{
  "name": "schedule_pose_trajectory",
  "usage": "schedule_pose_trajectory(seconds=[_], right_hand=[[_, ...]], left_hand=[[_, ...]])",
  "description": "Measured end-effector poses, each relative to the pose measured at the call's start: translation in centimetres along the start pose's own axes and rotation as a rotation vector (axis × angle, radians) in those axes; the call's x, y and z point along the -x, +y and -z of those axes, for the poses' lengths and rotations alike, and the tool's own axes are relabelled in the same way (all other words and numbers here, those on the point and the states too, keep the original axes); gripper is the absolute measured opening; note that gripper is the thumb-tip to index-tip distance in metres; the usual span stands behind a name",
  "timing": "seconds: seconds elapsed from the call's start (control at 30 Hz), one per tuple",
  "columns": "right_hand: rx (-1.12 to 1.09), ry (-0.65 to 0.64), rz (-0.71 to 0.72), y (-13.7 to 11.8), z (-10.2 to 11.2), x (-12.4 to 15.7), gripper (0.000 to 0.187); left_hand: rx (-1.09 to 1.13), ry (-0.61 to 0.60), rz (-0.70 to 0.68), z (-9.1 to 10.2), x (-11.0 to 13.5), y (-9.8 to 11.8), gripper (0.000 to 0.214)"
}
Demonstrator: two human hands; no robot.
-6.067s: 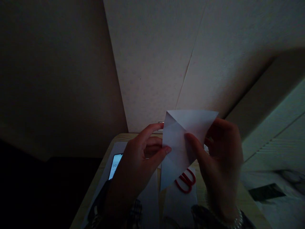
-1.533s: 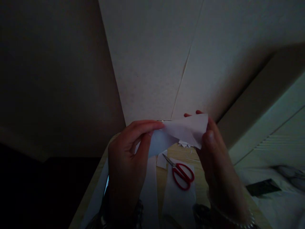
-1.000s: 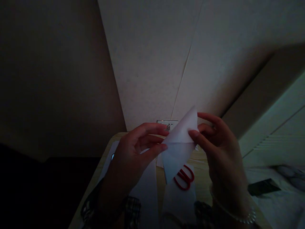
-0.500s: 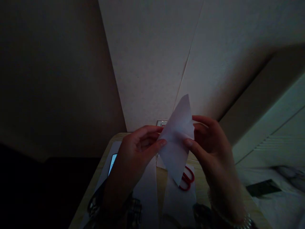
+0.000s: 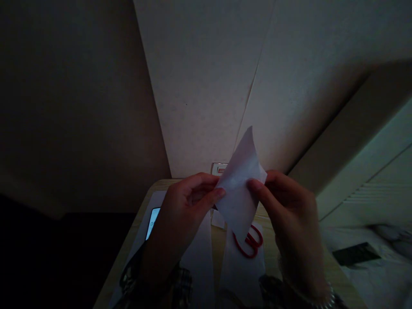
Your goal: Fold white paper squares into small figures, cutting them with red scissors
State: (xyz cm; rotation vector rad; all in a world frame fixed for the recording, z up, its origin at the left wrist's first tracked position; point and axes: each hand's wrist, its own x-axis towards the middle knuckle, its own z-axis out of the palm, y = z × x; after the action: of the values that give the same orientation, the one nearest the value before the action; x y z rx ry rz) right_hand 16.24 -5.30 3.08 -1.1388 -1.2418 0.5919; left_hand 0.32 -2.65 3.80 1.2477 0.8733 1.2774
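Single head-worn view, looking forward and down from person's side. Left hand [image 5: 188, 206] and right hand [image 5: 291, 210] near lens, low in frame, seen from wrist side. Surface [image 5: 218, 251] below hands; far end shows, near end cut off by bottom border. Wall [image 5: 206, 94] beyond fills upper middle, farther from camera than hands. Field wide, reaching pale ribbed panel [image 5: 373, 193] at far right.
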Motion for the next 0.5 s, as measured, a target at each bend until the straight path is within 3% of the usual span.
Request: schedule_pose_trajectory(seconds=[0.5], right_hand=[[0.103,0.021,0.044,0.13,0.33,0.21,0.029]], left_hand=[[-0.080,-0.115,0.197,0.28,-0.16,0.52,0.007]])
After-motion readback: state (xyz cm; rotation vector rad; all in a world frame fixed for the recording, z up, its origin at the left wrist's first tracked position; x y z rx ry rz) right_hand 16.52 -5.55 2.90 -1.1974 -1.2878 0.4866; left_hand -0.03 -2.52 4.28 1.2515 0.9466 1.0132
